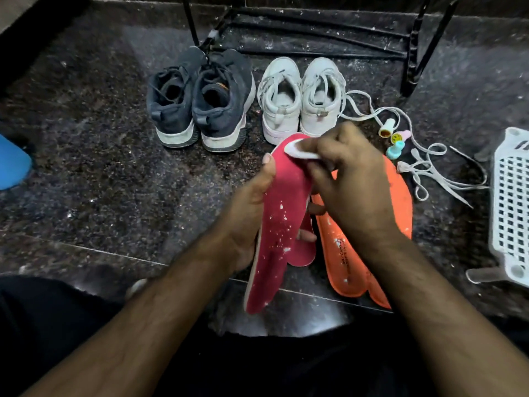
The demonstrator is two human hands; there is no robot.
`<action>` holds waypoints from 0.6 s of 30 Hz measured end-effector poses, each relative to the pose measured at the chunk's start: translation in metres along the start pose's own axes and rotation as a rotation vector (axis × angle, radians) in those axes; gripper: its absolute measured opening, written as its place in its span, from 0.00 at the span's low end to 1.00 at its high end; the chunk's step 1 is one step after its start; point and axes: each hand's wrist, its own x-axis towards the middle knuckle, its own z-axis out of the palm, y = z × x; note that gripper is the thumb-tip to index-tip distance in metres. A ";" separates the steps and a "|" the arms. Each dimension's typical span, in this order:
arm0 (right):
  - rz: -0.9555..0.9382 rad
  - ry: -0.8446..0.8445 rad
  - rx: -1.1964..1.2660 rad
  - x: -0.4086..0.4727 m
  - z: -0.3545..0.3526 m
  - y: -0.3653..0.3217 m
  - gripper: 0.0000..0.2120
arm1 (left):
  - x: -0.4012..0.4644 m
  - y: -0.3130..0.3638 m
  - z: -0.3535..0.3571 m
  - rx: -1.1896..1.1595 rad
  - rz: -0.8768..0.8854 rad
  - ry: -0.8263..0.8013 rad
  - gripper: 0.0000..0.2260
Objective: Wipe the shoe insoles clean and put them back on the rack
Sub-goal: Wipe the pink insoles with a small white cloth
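I am sitting on the dark stone floor (114, 156). Far from me is the black shoe rack (315, 32), with dark shoes (197, 101) and white shoes (300, 98) on the floor in front of it. A white basket (512, 202) lies at the right.

My left hand (246, 213) is closed around the red insole (274, 230), holding it up just in front of me. It has white spots on it. Orange insoles (343, 253) lie on the floor just to its right.

My right hand (352, 179) pinches a small white wipe (297, 150) and presses it on the far tip of the red insole.

So I think I am in the wiping step. Next I should rub down toward the near end, where the spots are, and hold the insole tight so it does not bend.
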 end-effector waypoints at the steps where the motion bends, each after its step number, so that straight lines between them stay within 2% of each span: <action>1: -0.012 -0.042 -0.003 -0.001 0.003 0.001 0.11 | 0.000 -0.002 0.000 0.025 0.014 0.018 0.28; 4: 0.005 -0.081 -0.014 -0.003 0.012 0.003 0.12 | 0.002 -0.007 -0.004 0.114 0.060 0.116 0.29; 8: 0.082 -0.108 0.026 -0.004 0.021 0.003 0.11 | 0.000 -0.010 -0.005 0.138 0.063 0.156 0.31; 11: 0.144 -0.235 0.112 -0.013 0.030 -0.008 0.11 | -0.003 -0.004 -0.005 0.006 0.063 0.147 0.31; 14: 0.048 -0.397 0.138 -0.021 0.033 -0.017 0.13 | -0.003 0.003 -0.010 -0.119 0.073 0.128 0.31; 16: 0.074 -0.356 0.191 -0.018 0.024 -0.018 0.13 | -0.008 0.008 -0.008 -0.094 0.061 0.131 0.32; 18: 0.121 -0.150 0.163 -0.012 0.009 -0.016 0.13 | -0.012 0.011 -0.006 0.028 0.083 0.161 0.30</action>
